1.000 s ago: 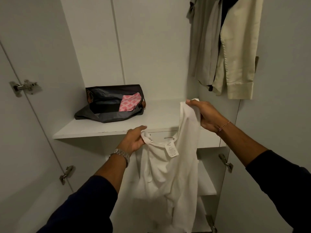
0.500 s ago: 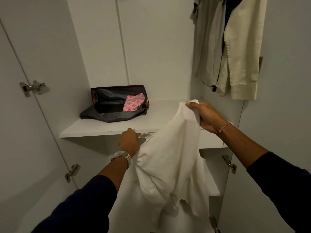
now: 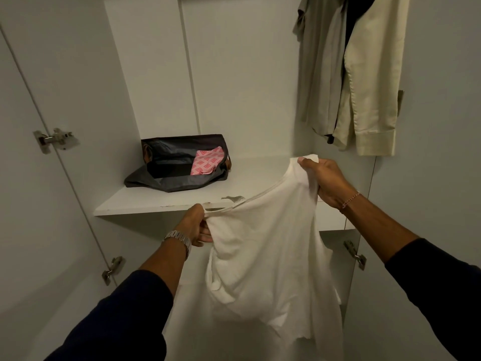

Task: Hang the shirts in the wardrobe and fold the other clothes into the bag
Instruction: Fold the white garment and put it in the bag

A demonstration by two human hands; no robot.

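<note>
Left hand (image 3: pixel 194 225): its grip is clamped on the neckline edge of the white garment (image 3: pixel 270 256), just in front of the shelf edge; a metal watch (image 3: pixel 179 239) sits on the wrist.
Right hand (image 3: pixel 325 181): its grip is clamped on the other upper corner of the same garment, higher than the left one; a thin bracelet (image 3: pixel 350 199) is on the wrist.
White garment: it hangs between the two hands in front of the open wardrobe – the top edge is stretched at a slant and the rest falls down loose and wrinkled.
Shelf (image 3: pixel 234 178): white, with chipped spots at its front edge near the left hand.
Bag (image 3: pixel 177 165): dark, it lies on the shelf at the left side, open toward the camera.
Pink patterned cloth (image 3: pixel 205 164): inside the bag, at its right part.
Hanging shirts (image 3: pixel 351 74): beige and cream ones hang at the upper right of the wardrobe – something dark shows between them.
Doors: both stand open, with metal hinges (image 3: pixel 53 139) on their inner sides.
Sleeves: dark blue, on both arms.
</note>
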